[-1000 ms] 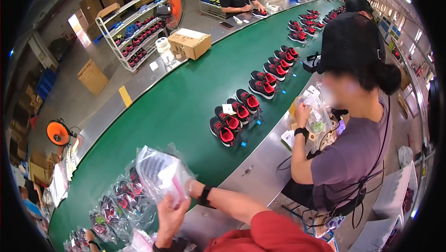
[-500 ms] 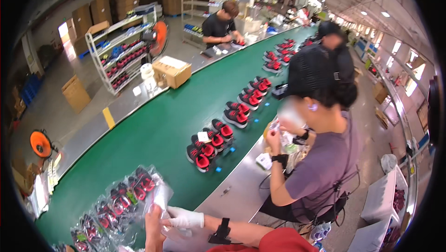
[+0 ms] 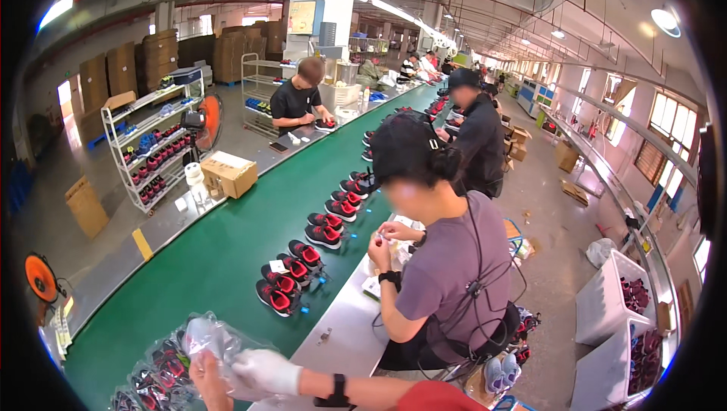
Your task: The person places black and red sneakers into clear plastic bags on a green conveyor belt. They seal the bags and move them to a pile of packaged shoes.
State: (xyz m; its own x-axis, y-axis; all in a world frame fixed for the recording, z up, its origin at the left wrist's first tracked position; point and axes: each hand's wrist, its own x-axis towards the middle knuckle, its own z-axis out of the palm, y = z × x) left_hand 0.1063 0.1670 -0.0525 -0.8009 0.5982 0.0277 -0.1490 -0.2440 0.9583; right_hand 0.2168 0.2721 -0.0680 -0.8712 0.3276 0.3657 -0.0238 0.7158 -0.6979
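Observation:
At the lower left, my bare left hand (image 3: 210, 382) is closed on a clear plastic bag (image 3: 227, 337) with a whitish patch inside it. My right hand (image 3: 268, 371), in a white glove, is closed against the same plastic, right beside the left; its fingertips are partly hidden by the film and smeared. Just beyond and left of my hands, several black-and-red sneakers in clear bags (image 3: 156, 369) lie on the green conveyor belt (image 3: 208, 259). Farther up the belt stand unbagged black-and-red sneakers (image 3: 282, 284) in groups, one with a white tag on top.
A seated co-worker (image 3: 447, 259) in a purple shirt works at the metal side table (image 3: 333, 331) on my right. Across the belt are a cardboard box (image 3: 229, 175), a shoe rack (image 3: 151, 146), an orange fan (image 3: 42, 275) and another worker (image 3: 299, 100). White bins (image 3: 609, 297) hold shoes at the right.
The view has tilted up and swung right, so the scene sits farther left. My hands still hold the plastic, now lower left, with the gloved hand spread more over it.

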